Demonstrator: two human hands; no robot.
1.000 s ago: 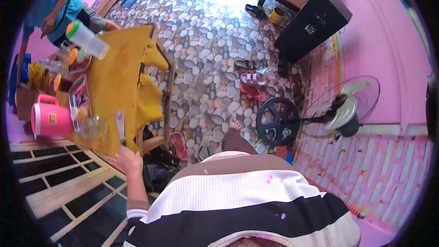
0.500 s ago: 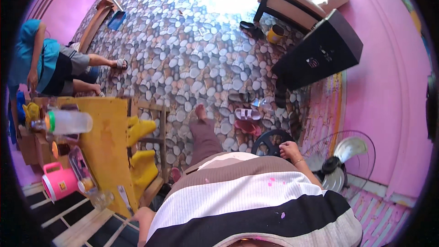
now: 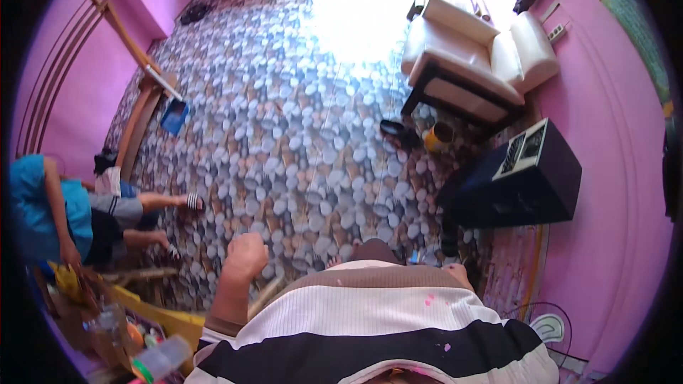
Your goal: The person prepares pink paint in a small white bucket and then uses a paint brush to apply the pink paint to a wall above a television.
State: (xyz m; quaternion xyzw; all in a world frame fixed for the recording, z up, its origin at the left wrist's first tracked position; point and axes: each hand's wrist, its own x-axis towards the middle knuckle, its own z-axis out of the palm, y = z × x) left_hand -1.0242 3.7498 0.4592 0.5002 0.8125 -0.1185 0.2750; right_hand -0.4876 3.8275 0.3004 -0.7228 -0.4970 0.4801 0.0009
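Note:
My left hand (image 3: 247, 254) is raised in front of my body at the left, over the pebble-patterned floor. Its fingers are curled in, and nothing shows in them. Only part of my right hand (image 3: 459, 275) shows beside my striped shirt (image 3: 384, 306); its fingers are too hidden to read. The yellow table (image 3: 167, 314) lies to the left of my left arm. On it stands a clear container with a green rim (image 3: 162, 359), with blurred items around it.
A person in a blue shirt (image 3: 53, 203) sits at the left. Ahead right stand a cream sofa (image 3: 455, 39), a yellow bucket (image 3: 438, 137) and a black speaker box (image 3: 526, 178). Dark shoes (image 3: 400, 133) and a blue dustpan (image 3: 174, 116) lie on the floor (image 3: 284, 142). A fan (image 3: 548, 328) is at lower right.
My view has tilted up and shifted forward, so the room's things sit lower in the picture. My left hand has come up from the table's edge to in front of me.

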